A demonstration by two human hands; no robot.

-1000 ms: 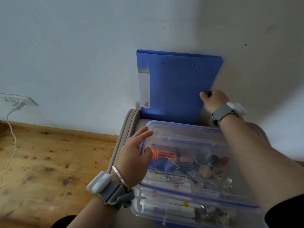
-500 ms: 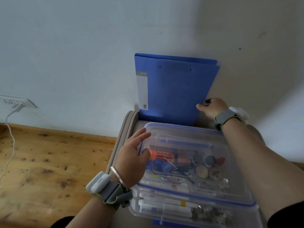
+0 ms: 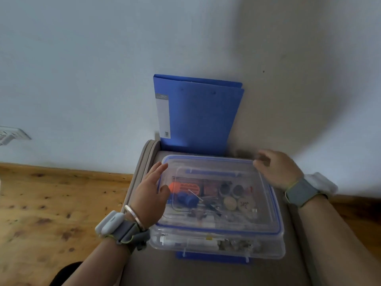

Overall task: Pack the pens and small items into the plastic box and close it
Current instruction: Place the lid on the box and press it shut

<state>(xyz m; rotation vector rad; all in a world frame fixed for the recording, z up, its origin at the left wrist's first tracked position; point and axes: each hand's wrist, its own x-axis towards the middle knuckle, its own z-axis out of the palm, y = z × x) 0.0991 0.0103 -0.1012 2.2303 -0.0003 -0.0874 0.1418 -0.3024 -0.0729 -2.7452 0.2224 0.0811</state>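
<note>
A clear plastic box (image 3: 268, 251) stands on a grey-beige padded surface, with its blue-rimmed lid (image 3: 277, 215) lying on top. Through the plastic I see white pens (image 3: 189, 241) along the front, an orange piece (image 3: 185, 187), blue caps (image 3: 186, 199) and round stoppers (image 3: 237, 190). My left hand (image 3: 150, 195) lies against the lid's left edge, fingers spread and thumb on top. At the lid's far right corner my right hand (image 3: 276, 170) has its fingers curled; it is blurred. The blue front latch (image 3: 212, 259) hangs down, unclipped.
A blue folder (image 3: 200, 120) leans upright on the white wall just behind the box. The padded surface (image 3: 206, 273) has a rounded left edge, with wooden floor (image 3: 51, 203) beyond it. A wall socket (image 3: 10, 135) sits at the far left.
My right hand let go of the blue folder and came down to the lid's far right corner. The folder now stands alone against the wall. My left hand stayed at the lid's left edge.
</note>
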